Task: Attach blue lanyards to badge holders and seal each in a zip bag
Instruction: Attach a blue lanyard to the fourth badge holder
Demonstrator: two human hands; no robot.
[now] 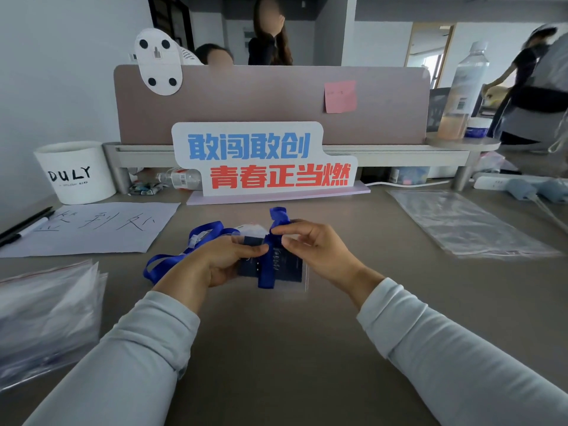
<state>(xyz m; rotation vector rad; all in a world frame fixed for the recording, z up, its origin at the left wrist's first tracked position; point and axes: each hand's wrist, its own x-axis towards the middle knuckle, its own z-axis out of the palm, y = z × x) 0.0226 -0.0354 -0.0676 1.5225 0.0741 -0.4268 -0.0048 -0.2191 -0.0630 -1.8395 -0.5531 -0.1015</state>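
Head view: left hand (215, 262) gripping badge holder (276, 265) just above desk (307, 348); right hand (310, 247) pinching blue lanyard (270, 256) across it. Attaching seems underway; next, bagging.

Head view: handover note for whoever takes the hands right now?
Left hand: holds the badge holder by its left side, just above the desk.
Right hand: fingers pinch the blue lanyard where it crosses the holder; the rest loops out left.
Clear bag lies flat at right, apart from the holder. Zip bag stack at left; contents unclear.
Done: lanyard is at the holder; whether it is attached, cannot tell.
Left: confirm the attachment, bag the holder, seal.
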